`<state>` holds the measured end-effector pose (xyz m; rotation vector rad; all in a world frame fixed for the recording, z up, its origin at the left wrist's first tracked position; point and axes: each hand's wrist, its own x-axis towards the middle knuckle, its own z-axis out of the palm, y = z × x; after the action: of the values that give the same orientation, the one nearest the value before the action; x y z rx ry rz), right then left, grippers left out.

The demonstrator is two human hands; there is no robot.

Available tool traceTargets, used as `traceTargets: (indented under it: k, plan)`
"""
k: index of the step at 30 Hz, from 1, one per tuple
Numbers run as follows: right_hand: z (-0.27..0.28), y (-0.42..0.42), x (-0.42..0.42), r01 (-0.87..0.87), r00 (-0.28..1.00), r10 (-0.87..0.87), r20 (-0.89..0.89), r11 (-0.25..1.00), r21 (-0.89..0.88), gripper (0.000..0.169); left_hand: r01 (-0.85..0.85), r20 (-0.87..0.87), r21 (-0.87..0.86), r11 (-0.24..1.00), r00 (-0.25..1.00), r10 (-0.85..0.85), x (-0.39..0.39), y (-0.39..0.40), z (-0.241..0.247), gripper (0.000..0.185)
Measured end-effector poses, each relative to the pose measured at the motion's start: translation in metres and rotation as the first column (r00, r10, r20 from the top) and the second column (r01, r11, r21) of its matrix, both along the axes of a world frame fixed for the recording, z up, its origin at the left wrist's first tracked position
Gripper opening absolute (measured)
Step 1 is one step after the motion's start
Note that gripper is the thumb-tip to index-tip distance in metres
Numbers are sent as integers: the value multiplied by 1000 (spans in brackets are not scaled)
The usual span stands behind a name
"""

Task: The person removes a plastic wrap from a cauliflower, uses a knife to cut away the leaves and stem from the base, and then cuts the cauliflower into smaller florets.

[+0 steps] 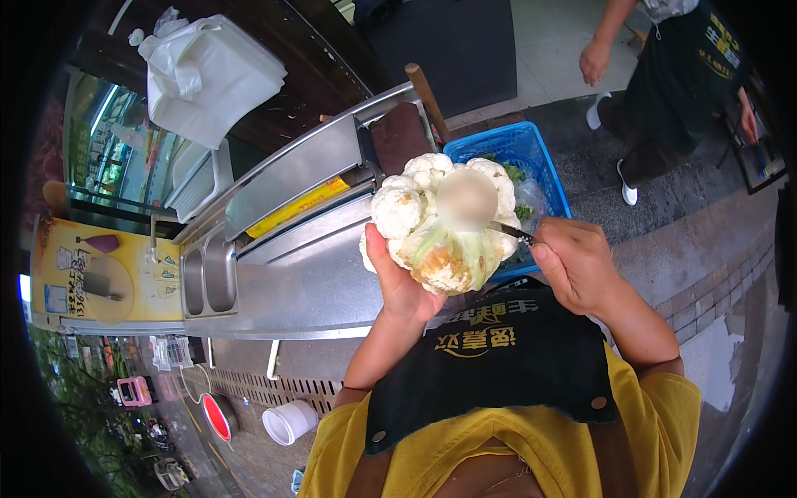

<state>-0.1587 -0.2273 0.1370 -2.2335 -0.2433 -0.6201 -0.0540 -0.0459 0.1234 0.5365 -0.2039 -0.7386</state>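
Observation:
A large head of cauliflower is held up over the steel counter, its stem side turned towards me. My left hand supports it from the lower left, with the thumb against the florets. A blurred round patch hides the middle around the stem. In my right hand is a small knife, its dark blade touching the cauliflower's right side by the stem; the blade's tip is hidden. One lower floret cluster is browned, with pale green leaf stalks beside it.
Beyond the cauliflower stands a blue plastic basket with green leaves and clear plastic. The steel counter runs left to a double sink. White plastic bags hang at upper left. A co-worker in a dark apron stands at upper right.

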Motion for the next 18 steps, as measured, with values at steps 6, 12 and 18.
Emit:
traceTargets:
  k: [6,12,18]
  plan:
    - [4,0,-2,92,995,-86,43,981,-171,13,-3,-123,49,999,992,9,-1,1,0,73]
    - [9,-4,-3,48,998,-55,-18,963,-266,15,83,-181,37,996,981,-75,2,2,-1,73]
    - [15,-8,-5,9,996,-36,-79,949,-315,14,175,-223,13,984,960,-168,8,7,-6,71]
